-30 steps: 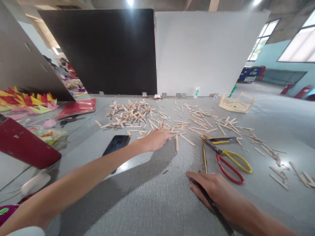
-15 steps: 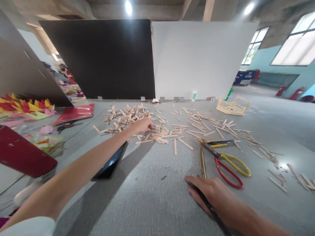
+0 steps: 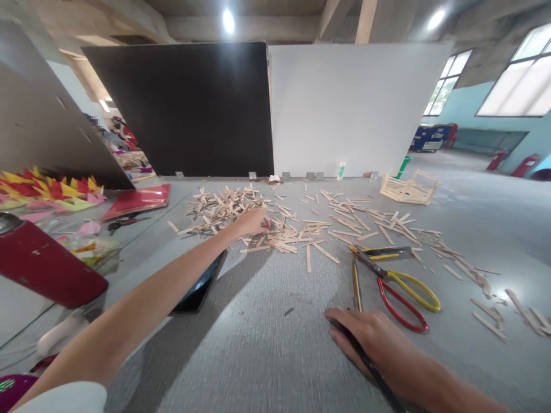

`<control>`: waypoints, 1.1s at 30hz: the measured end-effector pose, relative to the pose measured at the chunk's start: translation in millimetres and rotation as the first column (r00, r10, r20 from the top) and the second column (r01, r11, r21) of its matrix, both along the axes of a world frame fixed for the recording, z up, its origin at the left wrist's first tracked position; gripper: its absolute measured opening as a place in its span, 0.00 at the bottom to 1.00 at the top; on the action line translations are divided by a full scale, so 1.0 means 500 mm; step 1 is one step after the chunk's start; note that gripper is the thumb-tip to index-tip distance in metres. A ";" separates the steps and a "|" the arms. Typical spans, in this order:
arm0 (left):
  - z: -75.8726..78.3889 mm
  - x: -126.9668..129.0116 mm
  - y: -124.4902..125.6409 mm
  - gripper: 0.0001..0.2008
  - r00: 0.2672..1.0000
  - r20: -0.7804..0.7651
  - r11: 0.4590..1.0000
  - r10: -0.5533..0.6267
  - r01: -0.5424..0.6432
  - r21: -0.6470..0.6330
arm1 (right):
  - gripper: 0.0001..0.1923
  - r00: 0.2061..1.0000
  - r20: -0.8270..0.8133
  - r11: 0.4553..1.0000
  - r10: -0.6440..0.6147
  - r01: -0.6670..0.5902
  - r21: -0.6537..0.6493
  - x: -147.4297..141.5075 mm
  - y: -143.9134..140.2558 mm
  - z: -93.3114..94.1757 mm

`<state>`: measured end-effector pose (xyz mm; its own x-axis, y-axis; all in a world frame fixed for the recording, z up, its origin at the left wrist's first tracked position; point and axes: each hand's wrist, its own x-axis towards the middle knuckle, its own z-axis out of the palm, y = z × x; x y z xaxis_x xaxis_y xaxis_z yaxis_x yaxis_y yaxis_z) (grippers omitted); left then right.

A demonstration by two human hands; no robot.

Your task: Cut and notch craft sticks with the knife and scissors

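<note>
My left hand (image 3: 255, 222) reaches into a loose heap of wooden craft sticks (image 3: 226, 203). Its fingers are curled down among them, and whatever lies between the fingertips is hidden. At the lower right, my right hand (image 3: 365, 338) is closed round a long, thin black tool (image 3: 381, 385), whose tip I cannot make out. Just beyond that hand lies a slim gold-coloured tool (image 3: 356, 284). Scissors (image 3: 387, 274) with one red and one yellow handle rest beside it, next to a yellow-and-black cutter (image 3: 387, 251).
A phone (image 3: 200, 289) lies under my left forearm. Left of it are a red flask (image 3: 51, 261) and a red packet (image 3: 140, 201). A small stick frame (image 3: 411, 188) stands at the back right, near a black board (image 3: 185, 109) and a white board (image 3: 348, 109).
The view has shifted slightly. My left hand stays at the heap, its fingers a little differently bent. My right hand keeps its grip on the black tool in nearly the same place.
</note>
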<state>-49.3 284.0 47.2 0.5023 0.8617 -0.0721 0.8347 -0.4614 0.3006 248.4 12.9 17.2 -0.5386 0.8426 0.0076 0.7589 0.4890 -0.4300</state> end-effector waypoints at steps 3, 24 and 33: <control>0.000 0.003 -0.004 0.16 1.000 0.018 1.000 0.013 -0.013 -0.007 | 0.12 1.000 0.013 1.000 0.003 -0.003 -0.002 -0.005 -0.002 0.011; -0.003 -0.002 -0.064 0.17 0.951 0.242 0.942 0.191 -0.247 0.228 | 0.12 0.999 0.047 1.000 -0.005 0.006 -0.017 -0.006 -0.004 0.018; -0.001 -0.022 -0.069 0.17 0.953 0.262 0.915 0.153 -0.237 0.326 | 0.12 0.999 0.047 1.000 0.011 -0.010 -0.007 -0.003 -0.005 0.018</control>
